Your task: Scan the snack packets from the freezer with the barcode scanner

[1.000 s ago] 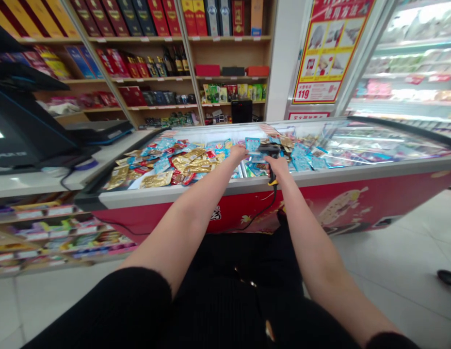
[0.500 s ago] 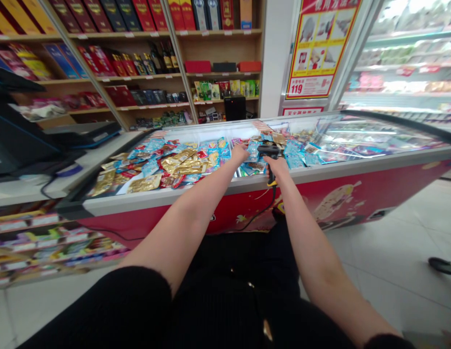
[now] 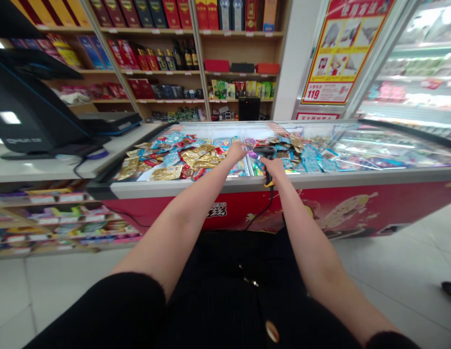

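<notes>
My right hand grips the handle of a black and yellow corded barcode scanner, its head held over the rim of a chest freezer. My left hand reaches over the freezer beside the scanner, fingers pointing towards it. Whether those fingers pinch anything is hard to tell. Below both hands lie heaps of gold foil packets and blue packets inside the freezer. The scanner's black cord hangs down the red freezer front.
A counter with a dark monitor stands left of the freezer. Wooden shelves of boxed liquor and bottles rise behind it. A lit glass-door fridge and a red and yellow poster stand at right. Low snack shelves line the lower left.
The blue packet held up by my left hand a second ago no longer shows there. My left hand sits lower and nearer the scanner. The whole view has shifted slightly.
</notes>
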`<state>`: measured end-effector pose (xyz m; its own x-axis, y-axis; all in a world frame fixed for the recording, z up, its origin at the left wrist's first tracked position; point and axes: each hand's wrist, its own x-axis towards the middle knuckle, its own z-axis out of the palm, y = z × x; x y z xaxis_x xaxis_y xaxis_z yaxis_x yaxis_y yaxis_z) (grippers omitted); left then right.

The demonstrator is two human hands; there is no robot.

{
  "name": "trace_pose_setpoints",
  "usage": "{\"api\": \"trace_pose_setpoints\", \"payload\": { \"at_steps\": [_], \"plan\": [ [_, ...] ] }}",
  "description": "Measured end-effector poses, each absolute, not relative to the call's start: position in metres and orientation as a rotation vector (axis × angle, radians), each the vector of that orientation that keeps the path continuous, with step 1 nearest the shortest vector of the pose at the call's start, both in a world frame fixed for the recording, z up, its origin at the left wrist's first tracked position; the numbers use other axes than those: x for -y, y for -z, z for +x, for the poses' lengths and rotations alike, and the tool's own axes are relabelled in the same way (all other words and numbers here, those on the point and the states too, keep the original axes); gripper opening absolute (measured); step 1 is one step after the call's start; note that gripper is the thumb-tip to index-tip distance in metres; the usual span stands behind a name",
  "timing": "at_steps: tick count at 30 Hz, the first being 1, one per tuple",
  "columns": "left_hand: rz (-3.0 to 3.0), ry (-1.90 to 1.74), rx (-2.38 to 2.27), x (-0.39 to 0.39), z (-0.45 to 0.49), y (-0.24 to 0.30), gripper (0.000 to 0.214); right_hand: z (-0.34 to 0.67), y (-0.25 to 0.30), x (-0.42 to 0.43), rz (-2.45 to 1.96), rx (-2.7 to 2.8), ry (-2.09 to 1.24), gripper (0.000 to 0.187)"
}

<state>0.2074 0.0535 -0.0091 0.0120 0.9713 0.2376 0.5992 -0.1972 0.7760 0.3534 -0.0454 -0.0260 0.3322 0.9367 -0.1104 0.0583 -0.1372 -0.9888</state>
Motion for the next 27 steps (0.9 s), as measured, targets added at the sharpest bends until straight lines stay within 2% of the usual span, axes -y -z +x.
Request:
{"api": "trace_pose_setpoints", "payload": {
  "at_steps": [7,13,21,27],
  "plan": [
    [1.821,-1.024,-1.765,-0.049,0.122,0.008,0.024,0.296,0.025,0.045,-1.496,1.096,-1.062,0.024],
    [1.661,-0.941,-1.741,-0.03,0.071,0.003,0.038,0.258,0.026,0.043,-1.519,1.248,-1.065,0.023],
    [1.507,-0.882,-1.87,-0.025,0.055,-0.001,0.048,0.243,0.031,0.039,-1.523,1.311,-1.079,0.025],
    [1.533,-0.998,-1.854,-0.029,0.057,0.003,0.055,0.246,0.037,0.037,-1.526,1.299,-1.05,0.023]
  ]
}}
